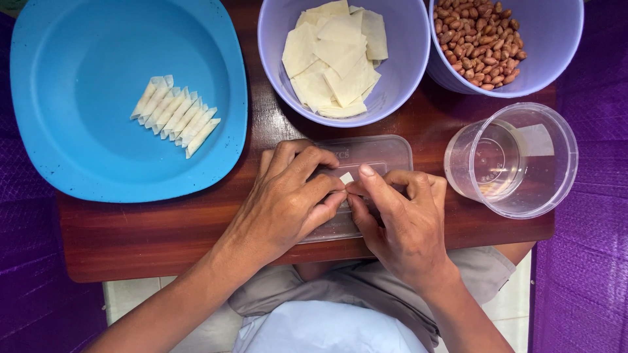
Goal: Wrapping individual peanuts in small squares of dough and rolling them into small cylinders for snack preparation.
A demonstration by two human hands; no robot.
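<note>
Both forearms come in from below and meet in the middle. The left hand (288,199) is curled, its fingertips pressed against those of the right hand (400,219). The thumbs and forefingers of both hands pinch together.

A: Any packages or labels in my view?
B: I log one pale rectangular label (535,139) on the clear round tub (512,160) at right. No signs or screens.
</note>
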